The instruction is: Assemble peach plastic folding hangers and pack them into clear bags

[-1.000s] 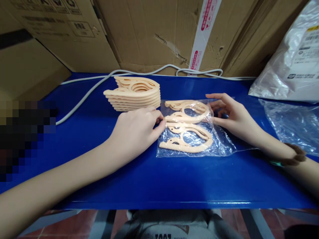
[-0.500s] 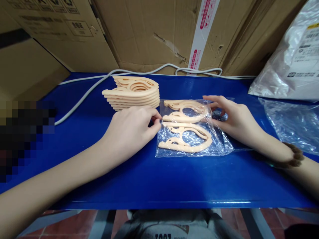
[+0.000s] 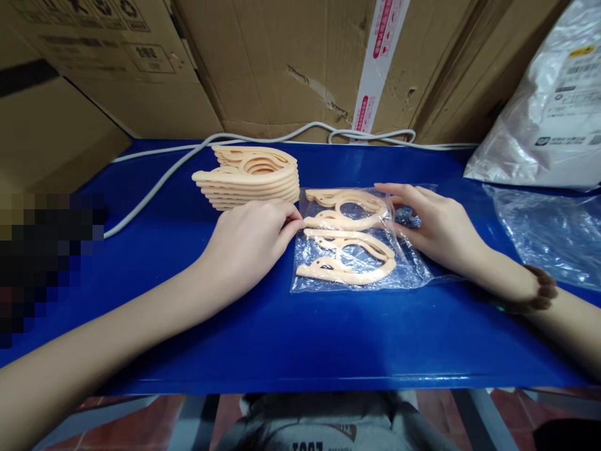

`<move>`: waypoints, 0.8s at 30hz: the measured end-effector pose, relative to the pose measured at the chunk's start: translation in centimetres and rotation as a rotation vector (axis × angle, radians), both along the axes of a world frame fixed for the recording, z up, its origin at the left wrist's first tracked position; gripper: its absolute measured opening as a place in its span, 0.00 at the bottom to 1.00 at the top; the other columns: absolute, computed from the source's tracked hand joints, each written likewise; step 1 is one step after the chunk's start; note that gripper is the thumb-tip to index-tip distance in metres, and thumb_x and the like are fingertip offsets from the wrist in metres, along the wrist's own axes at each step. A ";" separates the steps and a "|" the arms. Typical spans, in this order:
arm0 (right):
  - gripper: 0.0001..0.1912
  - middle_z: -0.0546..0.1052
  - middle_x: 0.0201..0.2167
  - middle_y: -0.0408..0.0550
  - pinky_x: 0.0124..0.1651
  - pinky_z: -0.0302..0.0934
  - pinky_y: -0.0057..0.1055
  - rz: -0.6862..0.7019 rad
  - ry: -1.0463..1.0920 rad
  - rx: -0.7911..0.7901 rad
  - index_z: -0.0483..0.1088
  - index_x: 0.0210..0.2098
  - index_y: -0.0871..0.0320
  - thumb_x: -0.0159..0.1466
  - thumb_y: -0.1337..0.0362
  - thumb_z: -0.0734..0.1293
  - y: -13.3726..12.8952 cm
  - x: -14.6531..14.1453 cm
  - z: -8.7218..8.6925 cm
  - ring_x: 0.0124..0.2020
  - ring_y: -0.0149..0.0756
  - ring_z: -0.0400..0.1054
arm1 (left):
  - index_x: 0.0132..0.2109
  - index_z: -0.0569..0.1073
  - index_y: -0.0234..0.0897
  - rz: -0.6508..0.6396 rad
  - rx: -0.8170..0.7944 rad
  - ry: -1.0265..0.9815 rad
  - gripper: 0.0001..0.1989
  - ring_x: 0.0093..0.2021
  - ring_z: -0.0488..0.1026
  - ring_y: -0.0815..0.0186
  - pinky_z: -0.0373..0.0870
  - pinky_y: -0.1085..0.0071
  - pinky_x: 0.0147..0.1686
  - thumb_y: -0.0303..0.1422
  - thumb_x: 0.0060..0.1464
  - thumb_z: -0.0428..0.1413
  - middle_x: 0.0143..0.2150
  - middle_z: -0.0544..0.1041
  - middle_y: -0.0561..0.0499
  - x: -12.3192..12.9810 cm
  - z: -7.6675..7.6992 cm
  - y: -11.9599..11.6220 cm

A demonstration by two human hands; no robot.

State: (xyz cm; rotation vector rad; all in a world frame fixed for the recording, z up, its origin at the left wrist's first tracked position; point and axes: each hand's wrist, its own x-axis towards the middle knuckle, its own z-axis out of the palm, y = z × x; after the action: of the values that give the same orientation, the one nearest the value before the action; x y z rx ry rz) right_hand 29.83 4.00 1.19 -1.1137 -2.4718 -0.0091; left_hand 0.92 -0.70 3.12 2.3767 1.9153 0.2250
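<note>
I see the left hand [image 3: 251, 241] with thumb and forefinger pressed together at the left edge of a clear bag [image 3: 410, 272]; whether film is caught between the tips, I cannot tell. The right hand [image 3: 444, 225] is spread, its thumb and fingers apart at the bag's opposite side, with crumpled film showing in the gap.

Between these 2 hands, I count 2 folded hangers [image 3: 359, 277] lying flat inside the bag, the first nearer the table's front edge and the second just behind it. As I judge it, the step in hand is handling this film, and I would do it with light fingertips: the left side held down as an anchor, the right side smoothed outward, so the hangers stay flat and their thin tips don't poke the plastic. I would also mind the left knuckles, which sit close to a stack of hangers [image 3: 251, 181] just beside the bag; a bump could topple it.

Farther out on the blue table [image 3: 282, 344], I see more clear film [image 3: 549, 244] to the right, a stuffed white parcel [image 3: 521, 138] behind that, and a pale cable [image 3: 159, 179] running along the foot of the cardboard boxes [image 3: 263, 62]
</note>
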 end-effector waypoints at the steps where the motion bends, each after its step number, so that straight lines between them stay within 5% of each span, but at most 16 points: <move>1: 0.26 0.81 0.47 0.53 0.44 0.71 0.42 0.004 -0.013 0.009 0.66 0.65 0.58 0.70 0.55 0.66 0.0 0.0 0.0 0.46 0.48 0.76 | 0.47 0.81 0.43 0.005 -0.005 0.008 0.13 0.46 0.79 0.50 0.66 0.62 0.35 0.37 0.68 0.51 0.47 0.83 0.50 0.1 0.0 0.0; 24: 0.26 0.80 0.47 0.52 0.43 0.71 0.41 0.038 0.053 -0.064 0.67 0.63 0.58 0.70 0.53 0.66 0.4 0.3 0.0 0.46 0.46 0.76 | 0.51 0.74 0.42 -0.034 -0.010 0.099 0.11 0.45 0.79 0.54 0.62 0.66 0.31 0.35 0.71 0.48 0.51 0.80 0.51 0.4 -0.7 0.3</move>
State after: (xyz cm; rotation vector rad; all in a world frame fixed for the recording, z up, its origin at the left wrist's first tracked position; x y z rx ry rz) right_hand 30.10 4.43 1.19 -1.0792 -2.4606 0.1106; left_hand 1.27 -0.43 2.37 2.4551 1.9100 0.0969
